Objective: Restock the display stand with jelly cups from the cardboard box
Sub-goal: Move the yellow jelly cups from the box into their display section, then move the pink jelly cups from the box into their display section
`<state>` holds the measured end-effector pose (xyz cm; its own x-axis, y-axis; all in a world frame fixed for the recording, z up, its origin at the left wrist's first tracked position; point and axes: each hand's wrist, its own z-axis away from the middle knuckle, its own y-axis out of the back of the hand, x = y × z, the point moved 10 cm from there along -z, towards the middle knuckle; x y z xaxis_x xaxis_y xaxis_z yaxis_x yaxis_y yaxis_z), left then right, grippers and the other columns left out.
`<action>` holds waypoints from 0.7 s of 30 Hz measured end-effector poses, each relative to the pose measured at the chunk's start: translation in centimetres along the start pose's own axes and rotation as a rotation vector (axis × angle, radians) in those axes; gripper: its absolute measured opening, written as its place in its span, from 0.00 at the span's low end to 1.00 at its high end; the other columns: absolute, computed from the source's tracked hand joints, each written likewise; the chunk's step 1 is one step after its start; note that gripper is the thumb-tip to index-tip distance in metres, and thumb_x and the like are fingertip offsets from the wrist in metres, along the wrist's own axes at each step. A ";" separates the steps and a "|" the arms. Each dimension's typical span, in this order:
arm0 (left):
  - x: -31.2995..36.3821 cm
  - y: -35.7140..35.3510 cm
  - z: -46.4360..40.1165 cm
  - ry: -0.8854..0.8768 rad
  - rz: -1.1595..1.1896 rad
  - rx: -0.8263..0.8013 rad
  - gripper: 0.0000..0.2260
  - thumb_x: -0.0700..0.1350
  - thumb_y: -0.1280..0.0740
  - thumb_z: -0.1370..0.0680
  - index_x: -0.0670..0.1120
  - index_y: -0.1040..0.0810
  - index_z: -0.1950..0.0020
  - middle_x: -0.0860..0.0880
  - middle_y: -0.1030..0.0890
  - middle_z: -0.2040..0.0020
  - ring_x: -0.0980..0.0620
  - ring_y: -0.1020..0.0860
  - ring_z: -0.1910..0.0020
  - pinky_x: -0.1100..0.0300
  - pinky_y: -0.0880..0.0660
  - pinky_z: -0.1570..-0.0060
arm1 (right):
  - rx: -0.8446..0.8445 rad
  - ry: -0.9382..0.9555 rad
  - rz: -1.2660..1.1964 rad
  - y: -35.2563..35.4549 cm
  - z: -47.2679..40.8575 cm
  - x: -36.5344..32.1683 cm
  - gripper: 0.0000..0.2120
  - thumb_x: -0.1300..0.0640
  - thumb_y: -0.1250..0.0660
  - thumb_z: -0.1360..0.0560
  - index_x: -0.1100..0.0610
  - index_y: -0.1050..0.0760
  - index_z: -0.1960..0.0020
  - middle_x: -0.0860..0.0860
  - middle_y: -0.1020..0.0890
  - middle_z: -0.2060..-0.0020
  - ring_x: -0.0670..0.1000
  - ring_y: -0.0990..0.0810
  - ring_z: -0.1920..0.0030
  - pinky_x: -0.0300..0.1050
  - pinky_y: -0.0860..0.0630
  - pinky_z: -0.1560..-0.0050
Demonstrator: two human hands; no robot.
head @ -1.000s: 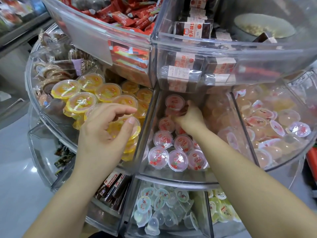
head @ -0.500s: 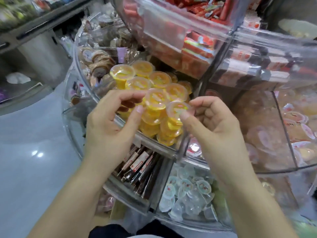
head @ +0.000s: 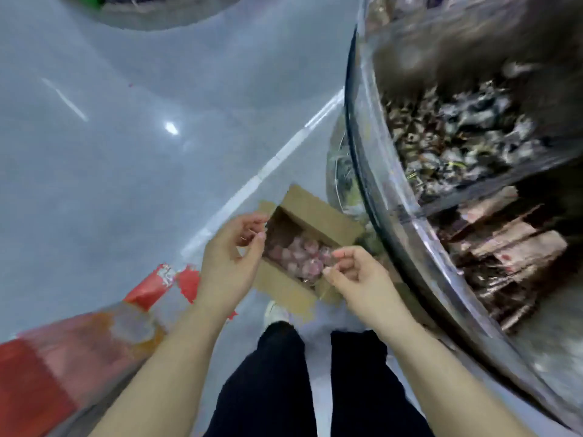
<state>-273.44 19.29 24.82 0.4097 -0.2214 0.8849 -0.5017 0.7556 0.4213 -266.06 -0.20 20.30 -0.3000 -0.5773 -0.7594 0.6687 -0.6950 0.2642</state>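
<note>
An open cardboard box (head: pixel 318 217) lies on the grey floor below me, with several pink jelly cups (head: pixel 298 255) inside. My left hand (head: pixel 232 257) hovers over the box's left edge, fingers curled apart, holding nothing. Over the box's right end my right hand (head: pixel 359 279) is likewise empty, thumb and fingers loosely spread. The clear round display stand (head: pixel 372 190) curves along the right, its bins filled with dark wrapped sweets and brown packets. The frame is blurred by motion.
A red and clear plastic bag (head: pixel 94 335) with orange contents lies on the floor at the lower left. My dark trouser legs (head: pixel 284 383) and a white shoe (head: pixel 274 312) stand just behind the box. Shiny grey floor (head: pixel 126 121) spreads to the left.
The view has swung down from the stand's jelly bins to the floor. Both hands have left the bins and come down empty over the cardboard box.
</note>
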 end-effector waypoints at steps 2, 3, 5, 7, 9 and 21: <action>-8.8 -1.8 -1.8 0.116 -0.060 -0.048 0.14 0.37 0.36 0.24 0.59 0.24 0.52 0.59 0.21 0.58 0.64 0.25 0.60 0.72 0.29 0.54 | -0.005 -0.156 0.108 -3.1 -4.3 7.7 0.11 0.55 0.31 0.28 0.51 0.29 0.47 0.46 0.23 0.62 0.46 0.23 0.60 0.35 0.30 0.64; -12.9 -2.9 -2.9 0.150 -0.090 -0.074 0.14 0.38 0.36 0.24 0.59 0.24 0.53 0.60 0.22 0.58 0.63 0.25 0.59 0.68 0.27 0.53 | 0.015 -0.227 0.142 -4.1 -6.5 11.6 0.13 0.57 0.31 0.27 0.54 0.29 0.45 0.48 0.23 0.62 0.48 0.23 0.59 0.37 0.31 0.64; -20.1 -5.6 -5.1 0.175 -0.155 -0.128 0.12 0.37 0.36 0.25 0.55 0.24 0.50 0.57 0.22 0.56 0.56 0.23 0.55 0.61 0.27 0.49 | 0.082 -0.363 0.197 -5.3 -10.5 19.4 0.16 0.63 0.33 0.26 0.64 0.30 0.40 0.58 0.21 0.55 0.58 0.22 0.50 0.43 0.30 0.55; -26.2 -8.3 -7.5 0.168 -0.270 -0.182 0.13 0.36 0.37 0.25 0.48 0.23 0.43 0.51 0.22 0.49 0.48 0.23 0.47 0.58 0.29 0.44 | 0.102 -0.524 0.278 -5.9 -13.4 26.9 0.18 0.64 0.37 0.24 0.70 0.33 0.36 0.67 0.24 0.43 0.63 0.26 0.40 0.46 0.32 0.43; -31.3 -10.8 -10.0 0.139 -0.404 -0.221 0.18 0.37 0.36 0.26 0.43 0.28 0.36 0.43 0.25 0.40 0.43 0.27 0.39 0.53 0.32 0.38 | 0.138 -0.636 0.338 -5.8 -15.5 32.1 0.22 0.60 0.37 0.23 0.68 0.36 0.33 0.65 0.27 0.37 0.63 0.28 0.36 0.48 0.32 0.41; -40.4 -14.0 -8.9 0.264 -0.660 -0.105 0.14 0.37 0.40 0.26 0.46 0.27 0.41 0.37 0.22 0.45 0.35 0.26 0.45 0.49 0.30 0.51 | 0.271 -0.449 0.414 -4.6 -19.3 37.7 0.13 0.68 0.41 0.29 0.67 0.25 0.46 0.65 0.20 0.47 0.64 0.22 0.45 0.49 0.28 0.53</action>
<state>-276.23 23.16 -18.56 0.7795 -0.5060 0.3694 -0.0151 0.5743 0.8185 -267.35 -10.48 -21.04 -0.3489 -0.9012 -0.2572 0.6128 -0.4270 0.6649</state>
